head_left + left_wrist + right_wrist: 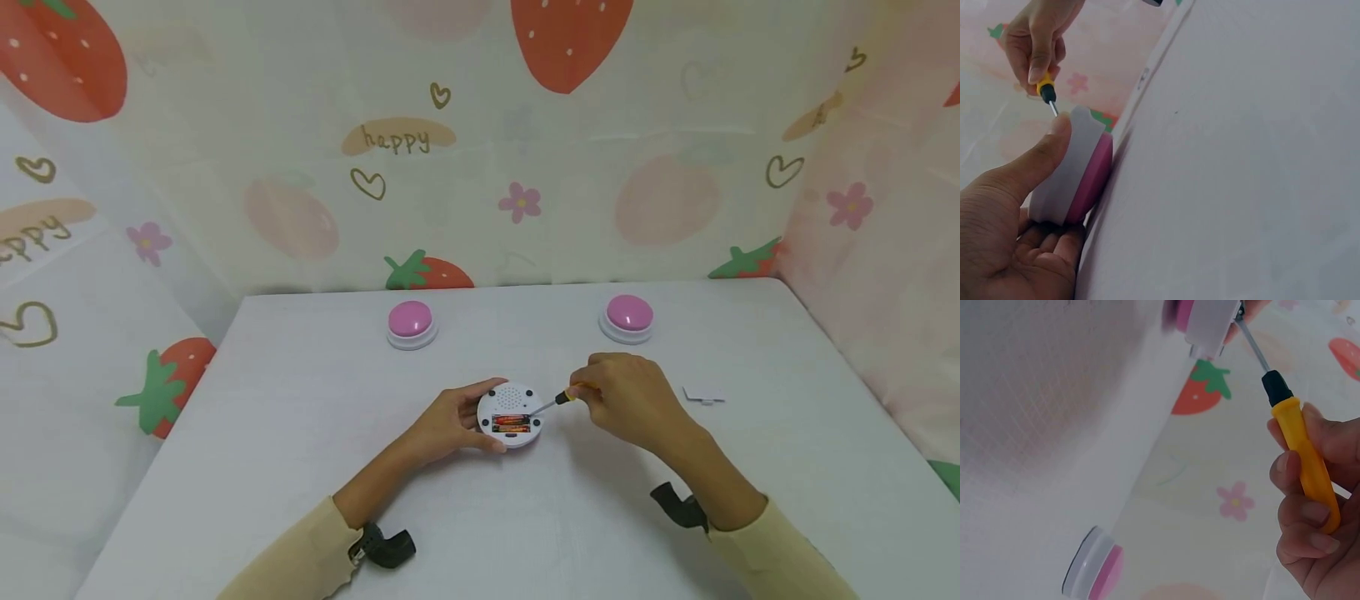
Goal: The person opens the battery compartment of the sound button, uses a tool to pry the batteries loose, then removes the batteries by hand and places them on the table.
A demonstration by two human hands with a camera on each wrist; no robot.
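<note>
Head view first: left hand (453, 421) gripping a round white plastic button device (510, 403) by its edge, underside up, two orange-and-black batteries (511, 422) showing. Right hand (626, 398) pinches a yellow-and-black screwdriver (562, 397), metal tip right by the batteries. Small white plastic cover (704, 395) lies off to the right on the white table (300, 358). Left wrist view: device's pink dome faces the tabletop. Right wrist view: fingers curled round the yellow handle.

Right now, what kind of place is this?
Probably an indoor work corner: there's a white table, a strawberry-print backdrop around it, and a screwdriver in the right hand.
</note>
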